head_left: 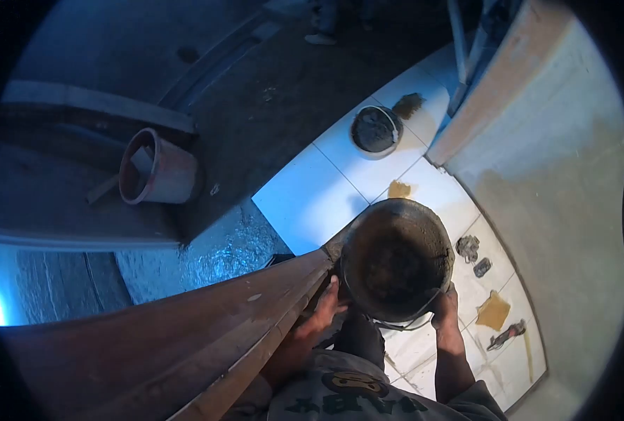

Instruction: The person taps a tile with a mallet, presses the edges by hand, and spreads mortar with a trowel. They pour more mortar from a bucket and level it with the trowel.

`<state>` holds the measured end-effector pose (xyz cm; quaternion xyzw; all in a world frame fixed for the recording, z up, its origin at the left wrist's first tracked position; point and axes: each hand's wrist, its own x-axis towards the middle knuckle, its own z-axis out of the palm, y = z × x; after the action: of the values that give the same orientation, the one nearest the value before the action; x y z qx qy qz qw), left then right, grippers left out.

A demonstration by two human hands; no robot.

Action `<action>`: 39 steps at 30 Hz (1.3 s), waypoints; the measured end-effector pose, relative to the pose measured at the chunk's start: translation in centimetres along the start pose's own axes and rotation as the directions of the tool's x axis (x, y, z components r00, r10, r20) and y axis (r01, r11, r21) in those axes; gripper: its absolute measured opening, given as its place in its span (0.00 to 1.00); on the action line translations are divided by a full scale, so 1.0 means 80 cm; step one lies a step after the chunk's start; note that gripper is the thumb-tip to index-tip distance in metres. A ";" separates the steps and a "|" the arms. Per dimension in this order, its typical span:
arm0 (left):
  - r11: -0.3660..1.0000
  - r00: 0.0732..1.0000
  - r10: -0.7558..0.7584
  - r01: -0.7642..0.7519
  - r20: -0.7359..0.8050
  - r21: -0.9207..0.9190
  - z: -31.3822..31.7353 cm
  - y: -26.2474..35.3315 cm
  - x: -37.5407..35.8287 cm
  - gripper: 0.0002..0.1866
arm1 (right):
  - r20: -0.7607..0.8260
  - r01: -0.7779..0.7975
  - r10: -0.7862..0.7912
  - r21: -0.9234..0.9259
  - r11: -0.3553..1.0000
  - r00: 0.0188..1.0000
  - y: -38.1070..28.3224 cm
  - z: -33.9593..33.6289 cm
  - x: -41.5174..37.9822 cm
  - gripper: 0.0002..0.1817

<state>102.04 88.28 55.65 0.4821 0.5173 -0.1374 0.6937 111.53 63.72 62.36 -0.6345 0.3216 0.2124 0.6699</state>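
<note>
A dark, dirt-crusted bucket [397, 259] is held in front of my body, its open mouth facing up towards me and its inside dark. My left hand [324, 309] is at the bucket's lower left side, beside the edge of a brown board. On the lower right side my right hand [446, 306] grips the bucket, fingers partly hidden behind it. A thin wire handle hangs at the bucket's near side. Farther ahead, a second bucket [376, 130] with dark contents stands on the white tiles [333, 175].
A pinkish bucket [159, 168] lies tilted at the left. The brown board [186, 330] runs along my left side. A concrete wall [551, 161] rises at the right. On the tiles are a dark lump [468, 248] and a tool [506, 335]. A person's foot [320, 39] shows far ahead.
</note>
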 end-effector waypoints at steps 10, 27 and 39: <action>0.719 0.868 0.284 -0.474 0.408 0.508 -0.053 -0.050 0.042 0.23 | 0.111 0.106 -0.084 -0.211 0.972 0.990 -0.035 0.156 0.153 0.33; 0.785 0.940 0.276 -0.340 0.198 0.518 -0.040 0.009 0.007 0.31 | 0.251 0.410 -0.378 -0.086 0.908 0.891 -0.114 0.615 0.277 0.25; 0.856 0.957 0.253 -0.290 0.142 0.429 -0.036 0.002 0.012 0.33 | 0.515 0.425 -0.345 -0.041 0.904 0.785 -0.117 0.679 0.237 0.57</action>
<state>100.90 90.98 54.95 0.6901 0.3705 -0.1719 0.5975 140.09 114.01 55.12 -0.6604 -0.0154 0.2508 0.7076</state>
